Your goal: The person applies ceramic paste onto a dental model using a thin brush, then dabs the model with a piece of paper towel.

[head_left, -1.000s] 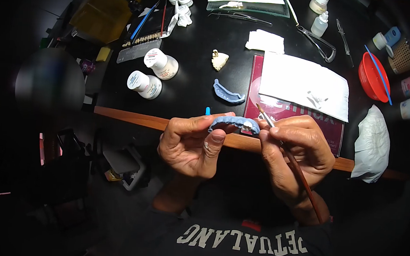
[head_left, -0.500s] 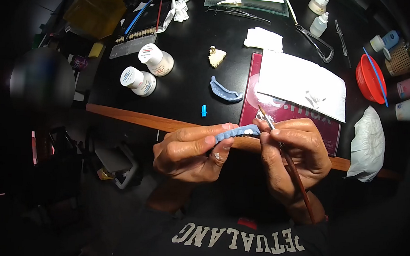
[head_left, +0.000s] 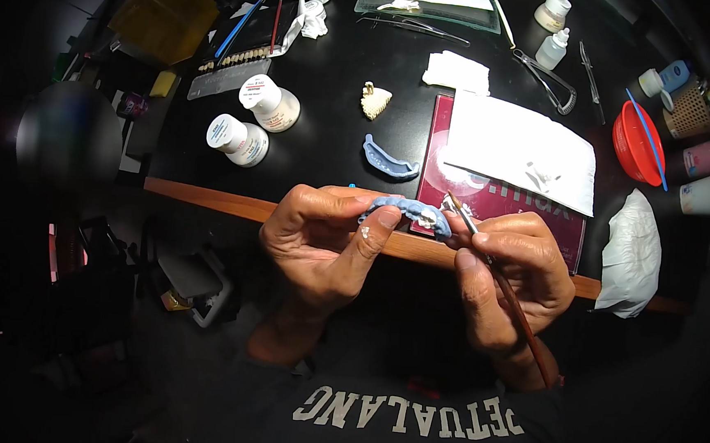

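Observation:
Between thumb and fingers, my left hand [head_left: 321, 240] holds a curved blue silicone mold [head_left: 409, 209] with white material near its right end. A white smear marks the left thumb. My right hand [head_left: 516, 274] grips a brush [head_left: 508, 296] with a dark red handle, its tip pointing up, close to the mold's right end. Just beyond my hands lies a second blue mold piece [head_left: 390, 160], with a cream dental cast [head_left: 375, 101] behind it. A maroon board [head_left: 505, 201] carries a white pad [head_left: 525, 147] and some white material near the brush tip.
Two lidded jars [head_left: 239, 141] stand at left, near a tooth shade guide [head_left: 234, 73]. A red bowl [head_left: 636, 142] with a blue stick and a crumpled tissue [head_left: 631, 253] are at right. A metal caliper [head_left: 550, 83] and dropper bottle [head_left: 552, 48] lie farther back. The wooden table edge [head_left: 208, 200] runs below.
My left hand has turned the blue mold, so more of its inner side and white material shows. The left fingers have shifted slightly up and left. The brush remains in my right hand.

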{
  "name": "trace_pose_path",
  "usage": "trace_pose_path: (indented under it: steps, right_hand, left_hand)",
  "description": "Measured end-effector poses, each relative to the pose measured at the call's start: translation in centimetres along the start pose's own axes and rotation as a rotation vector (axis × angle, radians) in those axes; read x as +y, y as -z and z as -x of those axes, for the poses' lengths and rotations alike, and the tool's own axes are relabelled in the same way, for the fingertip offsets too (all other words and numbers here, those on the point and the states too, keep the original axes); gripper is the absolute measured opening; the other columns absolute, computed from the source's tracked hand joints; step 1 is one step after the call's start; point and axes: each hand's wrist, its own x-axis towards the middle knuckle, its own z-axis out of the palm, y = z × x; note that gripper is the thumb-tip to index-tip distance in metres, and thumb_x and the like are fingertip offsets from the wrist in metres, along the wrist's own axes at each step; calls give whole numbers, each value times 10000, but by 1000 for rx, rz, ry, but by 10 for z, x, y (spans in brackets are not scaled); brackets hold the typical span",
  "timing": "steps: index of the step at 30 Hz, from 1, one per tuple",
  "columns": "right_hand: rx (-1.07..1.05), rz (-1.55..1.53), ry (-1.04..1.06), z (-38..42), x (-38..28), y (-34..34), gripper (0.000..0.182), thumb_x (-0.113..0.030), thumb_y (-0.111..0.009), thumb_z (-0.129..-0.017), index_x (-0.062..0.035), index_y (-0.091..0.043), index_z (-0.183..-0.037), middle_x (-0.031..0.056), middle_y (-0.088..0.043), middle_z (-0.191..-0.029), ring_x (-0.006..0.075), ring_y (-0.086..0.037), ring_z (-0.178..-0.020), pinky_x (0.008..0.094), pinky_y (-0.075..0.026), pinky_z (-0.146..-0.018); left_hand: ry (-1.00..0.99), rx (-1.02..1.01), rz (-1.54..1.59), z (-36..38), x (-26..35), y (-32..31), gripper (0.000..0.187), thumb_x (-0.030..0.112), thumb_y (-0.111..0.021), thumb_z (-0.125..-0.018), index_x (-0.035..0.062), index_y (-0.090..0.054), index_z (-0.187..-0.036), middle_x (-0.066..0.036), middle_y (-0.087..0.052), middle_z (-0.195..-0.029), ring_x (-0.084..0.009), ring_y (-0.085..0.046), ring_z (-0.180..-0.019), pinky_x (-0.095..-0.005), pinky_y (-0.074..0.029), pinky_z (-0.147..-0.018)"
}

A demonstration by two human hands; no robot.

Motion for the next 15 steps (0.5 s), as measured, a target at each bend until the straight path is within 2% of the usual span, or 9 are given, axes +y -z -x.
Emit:
trace_pose_path:
  steps: [7, 10, 13, 15]
  right_hand:
    - [-24, -7, -15, 1, -5, 7, 182, 113, -669, -807, 83, -665, -987, 215, -670, -931, 223, -712, -824, 291, -594, -754]
    - [-18, -19, -38, 2, -6, 13, 177, 99, -647, -825, 90, -662, -1001, 219, -671, -930, 224, -710, -816, 297, -592, -754]
    - [197, -107, -118, -2, -19, 20, 182, 100, -622, -840, 67, -612, -1018, 186, -659, -888, 192, -689, -768, 286, -584, -745]
    - [43, 202, 40, -3, -11, 54, 173, 100, -620, -837, 42, -608, -999, 162, -659, -888, 159, -654, -742, 247, -537, -695]
  left_hand:
    - [138, -28, 129, -5, 0, -1, 219, -113, -729, -870, -11, -578, -991, -199, -719, -958, -204, -737, -913, -301, -619, -834]
    - [121, -116, 172, -11, -3, 2, 205, -107, -718, -882, -13, -576, -996, -196, -718, -960, -217, -742, -907, -306, -621, -834]
    - [105, -117, 97, -17, -1, 6, 197, -92, -719, -888, -11, -575, -995, -192, -716, -952, -215, -742, -900, -308, -623, -829]
    - [105, -96, 72, -23, -1, 10, 191, -74, -728, -891, -13, -584, -1000, -174, -714, -940, -199, -736, -866, -303, -627, -790]
